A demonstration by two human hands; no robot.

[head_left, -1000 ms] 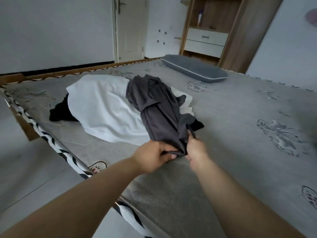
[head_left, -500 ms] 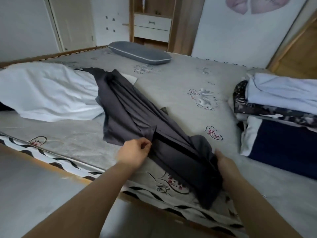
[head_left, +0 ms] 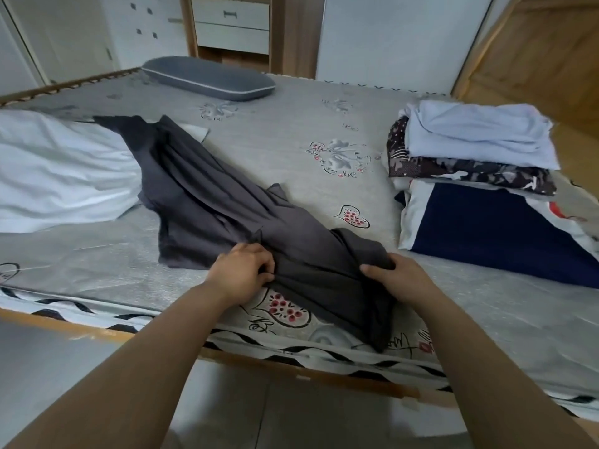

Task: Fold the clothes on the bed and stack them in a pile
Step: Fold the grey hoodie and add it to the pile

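A dark grey garment (head_left: 207, 196) lies stretched diagonally across the bed (head_left: 291, 131), its far end resting on a white garment (head_left: 61, 170) at the left. My left hand (head_left: 241, 275) grips the grey cloth near its near end, fingers curled into the fabric. My right hand (head_left: 393, 275) grips the bunched near end a little to the right. The garment's lowest part drapes over the bed's front edge. A pile of folded clothes (head_left: 476, 166) stands at the right: pale blue on top, dark patterned below, navy and white at the bottom.
A grey pillow (head_left: 209, 79) lies at the far side of the bed. A wooden cabinet with white drawers (head_left: 231, 24) stands behind it. The bed's wooden front rail (head_left: 97, 332) runs below my arms, with floor beneath.
The grey garment has been pulled off the white one, toward the front edge and the right. My view turned right, bringing the folded pile in. My hands moved apart along the cloth.
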